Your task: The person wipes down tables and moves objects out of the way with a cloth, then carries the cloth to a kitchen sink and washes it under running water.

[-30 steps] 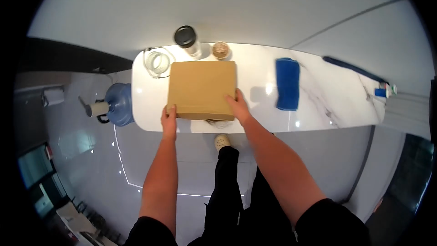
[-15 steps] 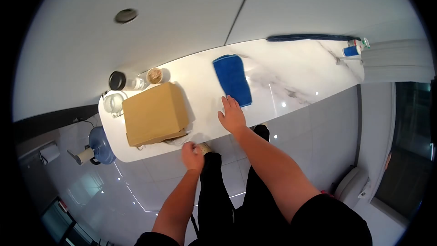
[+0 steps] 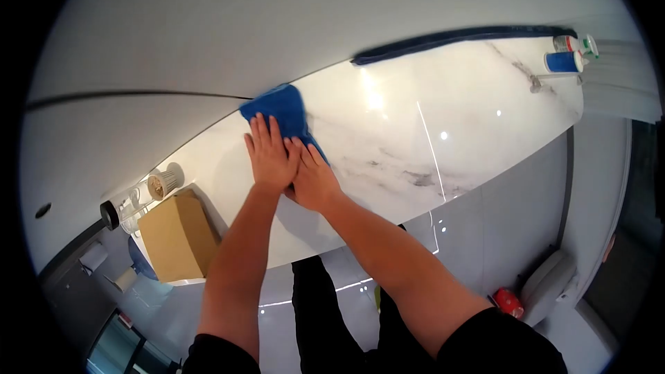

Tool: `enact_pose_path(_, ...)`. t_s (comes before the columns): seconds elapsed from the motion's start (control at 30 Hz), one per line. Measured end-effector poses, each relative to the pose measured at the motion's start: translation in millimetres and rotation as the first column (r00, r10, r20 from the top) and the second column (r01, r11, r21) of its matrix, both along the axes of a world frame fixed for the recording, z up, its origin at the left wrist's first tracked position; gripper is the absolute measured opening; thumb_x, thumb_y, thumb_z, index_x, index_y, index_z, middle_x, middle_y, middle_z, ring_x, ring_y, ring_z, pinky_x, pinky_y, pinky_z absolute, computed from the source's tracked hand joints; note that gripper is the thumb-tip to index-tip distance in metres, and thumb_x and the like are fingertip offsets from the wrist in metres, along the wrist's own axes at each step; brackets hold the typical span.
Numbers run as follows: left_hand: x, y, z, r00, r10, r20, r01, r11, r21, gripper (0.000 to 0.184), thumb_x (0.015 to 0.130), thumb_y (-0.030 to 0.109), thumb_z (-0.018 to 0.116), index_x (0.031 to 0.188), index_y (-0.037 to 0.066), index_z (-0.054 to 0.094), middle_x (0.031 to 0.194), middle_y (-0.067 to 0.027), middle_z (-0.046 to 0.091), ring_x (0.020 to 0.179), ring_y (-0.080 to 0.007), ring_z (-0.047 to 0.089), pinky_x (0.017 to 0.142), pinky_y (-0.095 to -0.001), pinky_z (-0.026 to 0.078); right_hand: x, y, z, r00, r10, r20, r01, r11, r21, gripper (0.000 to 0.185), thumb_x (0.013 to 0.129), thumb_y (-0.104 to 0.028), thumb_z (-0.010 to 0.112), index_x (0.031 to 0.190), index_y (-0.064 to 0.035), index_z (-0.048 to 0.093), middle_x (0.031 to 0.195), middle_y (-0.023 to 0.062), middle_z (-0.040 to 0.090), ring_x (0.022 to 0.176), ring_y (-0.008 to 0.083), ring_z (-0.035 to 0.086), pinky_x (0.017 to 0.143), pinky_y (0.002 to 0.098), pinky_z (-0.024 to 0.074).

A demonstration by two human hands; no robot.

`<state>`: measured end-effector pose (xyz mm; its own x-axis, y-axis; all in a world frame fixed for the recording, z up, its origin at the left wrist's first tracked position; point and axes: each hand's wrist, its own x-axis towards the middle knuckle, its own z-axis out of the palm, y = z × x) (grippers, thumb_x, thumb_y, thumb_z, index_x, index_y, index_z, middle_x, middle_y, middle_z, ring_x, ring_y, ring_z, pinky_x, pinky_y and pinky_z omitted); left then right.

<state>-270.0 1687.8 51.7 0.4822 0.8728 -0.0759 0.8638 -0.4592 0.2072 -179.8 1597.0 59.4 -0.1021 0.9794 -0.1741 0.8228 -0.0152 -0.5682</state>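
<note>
Our left hand [image 3: 269, 161] joins our right hand [image 3: 316, 183] on the blue towel [image 3: 281, 102], grips flat, unclosed, so we judge work now centres there.

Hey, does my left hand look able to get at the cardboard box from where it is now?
Probably yes: your left hand lies flat on the blue cloth, and nothing visible stands on the white counter between it and the cardboard box.

Pale grey wall [image 3: 194, 34] w/ dk seam [image 3: 138, 93] runs behind white marble-look counter [image 3: 374, 187], bright light spots [image 3: 444, 136] on it. Glossy grey flr [image 3: 506, 211] reflects light lines; dk panel [image 3: 627, 298] far R.
</note>
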Motion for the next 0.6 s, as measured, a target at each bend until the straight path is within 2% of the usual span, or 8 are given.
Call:
enact_pose_path(0.07, 17, 4, -1, 1.000, 0.011, 0.007, -0.011, 1.000, 0.002, 0.070, 0.086, 0.040, 0.046, 0.134, -0.009, 0.032, 0.143, -0.0300, 0.022, 0.136, -0.0428, 0.016, 0.108, -0.0552, 0.012, 17, 11, -4, 0.999, -0.014, -0.036, 0.017, 0.996, 0.092, 0.072, 0.082, -0.036, 0.055, 0.139, -0.0007, 0.029, 0.146, 0.0140, 0.028, 0.136, 0.0270, 0.024, 0.111, 0.0387, 0.0161)
enact_pose_path(0.2, 49, -5, 0, 1.000, 0.017, 0.000, -0.017, 1.000, 0.007, 0.072, 0.084, 0.040, 0.049, 0.133, -0.010, 0.032, 0.142, -0.0345, 0.020, 0.134, -0.0472, 0.016, 0.108, -0.0558, 0.012, 45, -1, -4, 0.992, -0.077, -0.099, 0.091, 0.984, 0.152, 0.070, 0.082, -0.034, 0.055, 0.139, -0.0005, 0.031, 0.145, 0.0139, 0.031, 0.136, 0.0261, 0.025, 0.111, 0.0382, 0.0168)
enact_pose_path(0.3, 93, -15, -2, 0.996, -0.069, 0.055, 0.070, 0.997, -0.015, 0.075, 0.081, 0.038, 0.052, 0.133, -0.011, 0.031, 0.142, -0.0342, 0.021, 0.134, -0.0471, 0.016, 0.108, -0.0566, 0.012, 81, -18, -4, 0.975, -0.178, -0.133, 0.192, 0.976, 0.107, 0.070, 0.081, -0.034, 0.054, 0.138, -0.0008, 0.032, 0.144, 0.0143, 0.033, 0.136, 0.0266, 0.026, 0.111, 0.0377, 0.0171)
enact_pose_path(0.4, 138, -38, -2, 0.991, -0.125, 0.056, 0.127, 0.992, -0.029, 0.076, 0.080, 0.039, 0.052, 0.134, -0.011, 0.031, 0.142, -0.0340, 0.021, 0.135, -0.0463, 0.015, 0.108, -0.0561, 0.011, 119, -41, 1, 0.972, -0.228, -0.058, 0.231, 0.971, 0.054, 0.070, 0.083, -0.035, 0.053, 0.140, -0.0012, 0.029, 0.145, 0.0139, 0.031, 0.137, 0.0265, 0.024, 0.111, 0.0376, 0.0174)
enact_pose_path(0.47, 169, -57, 3, 0.989, -0.145, 0.026, 0.147, 0.984, -0.104, 0.078, 0.080, 0.042, 0.052, 0.134, -0.010, 0.031, 0.143, -0.0334, 0.019, 0.136, -0.0453, 0.013, 0.109, -0.0556, 0.010, 146, -59, 7, 0.976, -0.220, 0.000, 0.218, 0.970, -0.107, 0.071, 0.085, -0.035, 0.052, 0.141, -0.0014, 0.025, 0.146, 0.0131, 0.028, 0.137, 0.0264, 0.022, 0.111, 0.0382, 0.0172)
enact_pose_path(0.53, 199, -79, 3, 0.979, -0.204, 0.024, 0.205, 0.970, -0.126, 0.078, 0.080, 0.043, 0.052, 0.134, -0.010, 0.031, 0.143, -0.0327, 0.018, 0.136, -0.0446, 0.013, 0.109, -0.0551, 0.009, 169, -86, 4, 0.976, -0.212, 0.044, 0.216, 0.966, -0.144, 0.074, 0.085, -0.037, 0.052, 0.142, -0.0011, 0.022, 0.147, 0.0136, 0.027, 0.137, 0.0270, 0.021, 0.111, 0.0390, 0.0169)
enact_pose_path(0.6, 231, -104, 7, 0.954, -0.293, 0.061, 0.300, 0.939, -0.170, 0.070, 0.082, 0.035, 0.051, 0.132, -0.011, 0.033, 0.141, -0.0344, 0.022, 0.134, -0.0471, 0.018, 0.108, -0.0570, 0.012, 191, -116, -1, 0.944, -0.330, 0.019, 0.325, 0.915, -0.238, 0.078, 0.083, -0.039, 0.055, 0.141, -0.0003, 0.022, 0.144, 0.0186, 0.028, 0.136, 0.0320, 0.022, 0.112, 0.0405, 0.0160)
